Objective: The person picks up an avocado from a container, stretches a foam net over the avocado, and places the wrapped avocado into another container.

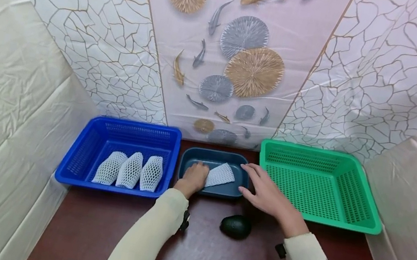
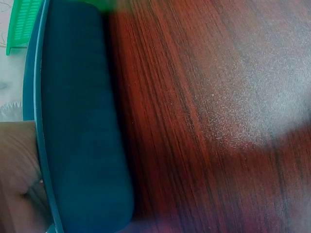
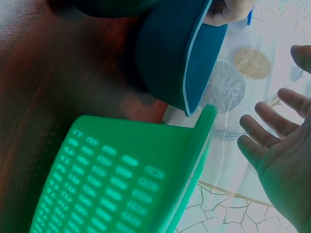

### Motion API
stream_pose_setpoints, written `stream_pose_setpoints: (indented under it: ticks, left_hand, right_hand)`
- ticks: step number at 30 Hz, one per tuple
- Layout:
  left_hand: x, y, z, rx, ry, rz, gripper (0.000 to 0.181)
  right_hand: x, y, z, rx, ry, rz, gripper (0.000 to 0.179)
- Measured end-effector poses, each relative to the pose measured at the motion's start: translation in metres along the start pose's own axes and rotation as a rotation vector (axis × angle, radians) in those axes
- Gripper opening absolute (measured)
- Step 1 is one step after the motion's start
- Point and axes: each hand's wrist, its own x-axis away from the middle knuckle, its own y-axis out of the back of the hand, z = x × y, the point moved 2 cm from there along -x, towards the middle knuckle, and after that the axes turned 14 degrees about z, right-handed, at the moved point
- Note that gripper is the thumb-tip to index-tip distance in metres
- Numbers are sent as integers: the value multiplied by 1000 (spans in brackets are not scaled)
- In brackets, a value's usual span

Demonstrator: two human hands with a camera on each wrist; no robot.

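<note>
A small dark teal tray [image 1: 237, 193] stands at the table's back middle, a white foam net sleeve [image 1: 221, 175] inside it. My left hand [image 1: 195, 176] reaches into the tray and grips the sleeve's left end with curled fingers; the fingertips are hidden from above. In the left wrist view, the tray wall [image 2: 82, 121] hides most of that hand. Over the tray's right rim hovers my right hand [image 1: 264, 193], fingers spread and holding nothing. A dark green avocado [image 1: 235, 226] lies on the table in front of the tray.
Left of the tray is a blue basket [image 1: 111, 188] with three white foam net sleeves [image 1: 130, 170] in it. A green basket [image 1: 341, 224] stands to the right, near my right forearm. A patterned cloth wall [image 1: 210, 116] rises behind the brown table [image 1: 211, 259].
</note>
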Motion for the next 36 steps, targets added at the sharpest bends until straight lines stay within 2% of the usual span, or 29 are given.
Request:
stream_pose_setpoints:
  ticks: [4, 10, 19, 24, 27, 36]
  left_hand:
    - [-1, -1, 1, 10, 8, -8, 17]
    - [-2, -2, 5, 27, 10, 18, 11]
    - [-1, 6, 9, 85, -20, -1, 7]
    - [6, 18, 11, 190, -20, 1, 10]
    - [11, 25, 12, 214, -26, -10, 16]
    - [32, 36, 8, 240, -127, -116, 18]
  right_hand:
    - [-9, 3, -1, -6, -13, 10, 71]
    - [-18, 4, -2, -31, -28, 46, 71]
    - [-29, 5, -3, -60, -48, 74, 70]
    - [-30, 5, -3, -117, -49, 36, 66]
    - [-28, 5, -3, -164, -59, 3, 64]
    - [-26, 2, -2, -268, -75, -99, 56]
